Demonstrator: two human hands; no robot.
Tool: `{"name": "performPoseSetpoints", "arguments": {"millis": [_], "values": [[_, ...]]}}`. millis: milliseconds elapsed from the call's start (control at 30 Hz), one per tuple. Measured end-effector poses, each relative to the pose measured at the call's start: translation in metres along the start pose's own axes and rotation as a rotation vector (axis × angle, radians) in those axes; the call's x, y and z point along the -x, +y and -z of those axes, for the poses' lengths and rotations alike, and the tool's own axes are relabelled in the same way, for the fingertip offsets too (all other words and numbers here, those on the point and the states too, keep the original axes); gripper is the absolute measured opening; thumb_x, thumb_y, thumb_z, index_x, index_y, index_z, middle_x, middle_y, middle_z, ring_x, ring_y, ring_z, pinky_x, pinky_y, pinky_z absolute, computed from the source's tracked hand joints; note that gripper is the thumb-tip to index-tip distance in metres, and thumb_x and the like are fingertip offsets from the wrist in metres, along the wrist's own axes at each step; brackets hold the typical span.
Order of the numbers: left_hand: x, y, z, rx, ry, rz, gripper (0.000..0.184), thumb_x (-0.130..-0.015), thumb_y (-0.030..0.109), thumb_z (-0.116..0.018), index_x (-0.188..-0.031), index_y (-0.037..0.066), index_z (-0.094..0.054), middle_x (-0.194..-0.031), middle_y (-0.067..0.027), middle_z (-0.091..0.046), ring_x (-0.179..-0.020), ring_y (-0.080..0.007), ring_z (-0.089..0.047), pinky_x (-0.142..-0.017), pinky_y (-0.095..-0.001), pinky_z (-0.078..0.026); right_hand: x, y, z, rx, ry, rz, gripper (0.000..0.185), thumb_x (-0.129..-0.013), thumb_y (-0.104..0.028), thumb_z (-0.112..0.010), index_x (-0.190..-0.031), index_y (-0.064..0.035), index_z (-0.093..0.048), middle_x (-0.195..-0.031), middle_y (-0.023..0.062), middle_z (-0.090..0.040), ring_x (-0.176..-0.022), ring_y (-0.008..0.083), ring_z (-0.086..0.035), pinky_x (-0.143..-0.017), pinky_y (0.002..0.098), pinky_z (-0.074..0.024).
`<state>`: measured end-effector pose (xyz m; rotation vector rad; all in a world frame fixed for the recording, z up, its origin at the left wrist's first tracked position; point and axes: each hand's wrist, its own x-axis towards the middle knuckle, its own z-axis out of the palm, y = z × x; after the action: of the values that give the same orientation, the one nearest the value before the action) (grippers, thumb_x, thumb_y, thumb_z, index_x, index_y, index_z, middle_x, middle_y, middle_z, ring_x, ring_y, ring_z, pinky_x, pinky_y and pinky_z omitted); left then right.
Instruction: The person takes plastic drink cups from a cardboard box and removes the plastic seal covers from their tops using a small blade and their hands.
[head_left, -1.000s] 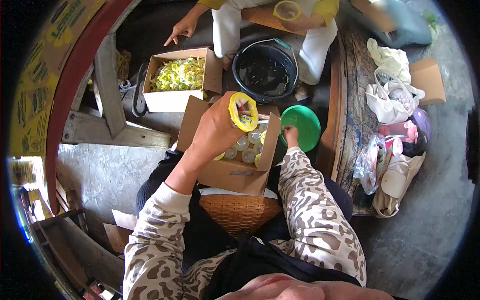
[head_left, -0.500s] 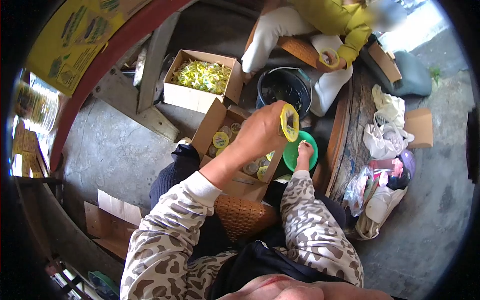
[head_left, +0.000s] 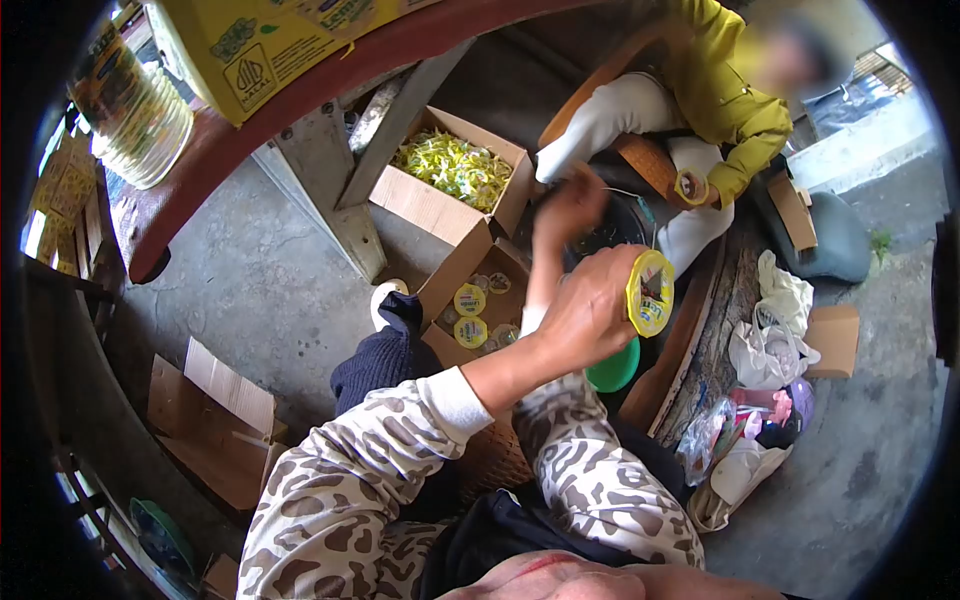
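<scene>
My left hand (head_left: 588, 312) is closed around a plastic cup, its yellow printed lid (head_left: 651, 293) facing me at the fingertips. Beyond it, my right hand (head_left: 570, 208) is smeared by motion near the left side of a dark bucket (head_left: 626, 225); its fingers and anything in them are unclear. A green bowl (head_left: 615, 370) lies partly hidden below my left hand. Under my forearms, an open cardboard box (head_left: 455, 268) contains several cups, some with yellow lids (head_left: 468, 299).
A carton (head_left: 420, 207) full of yellow strips (head_left: 455, 165) stands farther back. Across from me, a seated person in a yellow top holds another cup (head_left: 690, 187). Bags (head_left: 765, 350) lie at right, an open carton (head_left: 215, 430) at left. A red-edged table (head_left: 215, 165) overhangs the upper left.
My right hand has left the green bowl and moved up and left, crossing behind my left hand. My left hand still holds the cup, turned more toward me. The view has shifted.
</scene>
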<state>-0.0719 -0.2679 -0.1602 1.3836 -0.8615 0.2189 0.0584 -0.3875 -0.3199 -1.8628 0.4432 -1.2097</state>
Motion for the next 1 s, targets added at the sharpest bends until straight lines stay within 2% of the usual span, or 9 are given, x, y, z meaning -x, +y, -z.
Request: {"name": "performPoseSetpoints", "arguments": {"millis": [133, 167, 500, 567, 700, 833, 900, 967, 1000], "values": [[0.004, -0.009, 0.002, -0.028, -0.085, 0.060, 0.060, -0.067, 0.003, -0.076, -0.122, 0.002, -0.051, -0.108, -0.0208, -0.060, -0.102, -0.0433, -0.058, -0.086, -0.0479, -0.048, 0.048, 0.091, -0.082, 0.377, -0.662, 0.248, 0.044, -0.087, -0.008, -0.065, -0.129, -0.0011, -0.059, -0.120, 0.0202, -0.067, -0.112, 0.0307, -0.066, -0.095, 0.0414, -0.0514], [0.005, -0.009, 0.004, -0.059, -0.120, 0.088, 0.064, -0.067, 0.004, -0.078, -0.125, 0.001, -0.051, -0.114, -0.0217, -0.060, -0.106, -0.0436, -0.059, -0.090, -0.0473, -0.049, 0.051, 0.086, -0.081, 0.432, -0.672, 0.072, 0.050, -0.085, -0.011, -0.067, -0.134, -0.0037, -0.058, -0.128, 0.0228, -0.062, -0.123, 0.0375, -0.057, -0.105, 0.0425, -0.0444], [-0.004, -0.018, 0.006, -0.015, 0.000, 0.065, 0.057, -0.067, 0.005, -0.082, -0.117, 0.000, -0.056, -0.109, -0.0191, -0.062, -0.103, -0.0396, -0.062, -0.088, -0.0426, -0.051, 0.069, 0.038, 0.020, 0.286, -0.802, -0.137, 0.018, -0.094, -0.013, -0.059, -0.105, -0.0086, -0.072, -0.102, 0.0132, -0.072, -0.096, 0.0273, -0.069, -0.085, 0.0360, -0.0532], [-0.007, -0.023, 0.005, -0.007, 0.051, 0.010, 0.048, -0.066, 0.005, -0.076, -0.109, 0.003, -0.057, -0.098, -0.0180, -0.061, -0.092, -0.0417, -0.058, -0.078, -0.0485, -0.048, 0.077, 0.019, 0.064, 0.128, -0.857, -0.137, 0.020, -0.096, -0.016, -0.060, -0.109, -0.0050, -0.069, -0.104, 0.0146, -0.072, -0.097, 0.0254, -0.069, -0.088, 0.0365, -0.0529], [-0.014, -0.009, 0.017, 0.079, 0.075, 0.157, 0.044, -0.069, 0.006, -0.077, -0.109, 0.004, -0.058, -0.099, -0.0177, -0.064, -0.094, -0.0406, -0.063, -0.080, -0.0435, -0.052, 0.084, 0.094, 0.131, -0.330, -0.731, -0.256, 0.028, -0.097, -0.020, -0.061, -0.116, 0.0001, -0.063, -0.111, 0.0166, -0.070, -0.102, 0.0258, -0.067, -0.093, 0.0390, -0.0511], [-0.018, -0.017, 0.013, 0.007, 0.074, 0.176, 0.041, -0.070, 0.006, -0.077, -0.105, 0.004, -0.055, -0.091, -0.0163, -0.067, -0.087, -0.0393, -0.067, -0.075, -0.0414, -0.054, 0.054, -0.030, 0.193, 0.454, -1.000, -0.187, 0.019, -0.085, -0.006, -0.068, -0.103, -0.0008, -0.068, -0.094, 0.0136, -0.068, -0.085, 0.0249, -0.070, -0.079, 0.0341, -0.0564], [-0.019, -0.022, 0.007, -0.018, 0.064, 0.192, 0.043, -0.069, 0.008, -0.077, -0.105, 0.004, -0.054, -0.090, -0.0160, -0.068, -0.087, -0.0398, -0.067, -0.074, -0.0426, -0.054, 0.077, 0.003, 0.210, 0.301, -0.925, -0.236, 0.017, -0.087, -0.004, -0.065, -0.103, -0.0013, -0.069, -0.095, 0.0134, -0.068, -0.086, 0.0252, -0.070, -0.079, 0.0347, -0.0564], [-0.018, -0.023, 0.004, -0.091, 0.039, 0.207, 0.045, -0.068, 0.008, -0.084, -0.104, 0.003, -0.057, -0.093, -0.0113, -0.069, -0.086, -0.0276, -0.070, -0.077, -0.0355, -0.055, 0.100, 0.012, 0.215, 0.310, -0.946, -0.318, 0.016, -0.088, -0.004, -0.064, -0.103, -0.0016, -0.069, -0.097, 0.0133, -0.068, -0.087, 0.0249, -0.070, -0.079, 0.0348, -0.0564], [-0.018, -0.024, 0.003, -0.094, 0.031, 0.219, 0.045, -0.068, 0.008, -0.084, -0.104, 0.003, -0.057, -0.093, -0.0113, -0.069, -0.086, -0.0276, -0.070, -0.077, -0.0355, -0.055, 0.115, 0.017, 0.214, 0.319, -0.965, -0.388, 0.016, -0.088, -0.005, -0.063, -0.103, -0.0018, -0.070, -0.099, 0.0133, -0.069, -0.088, 0.0246, -0.070, -0.079, 0.0350, -0.0565]]}}
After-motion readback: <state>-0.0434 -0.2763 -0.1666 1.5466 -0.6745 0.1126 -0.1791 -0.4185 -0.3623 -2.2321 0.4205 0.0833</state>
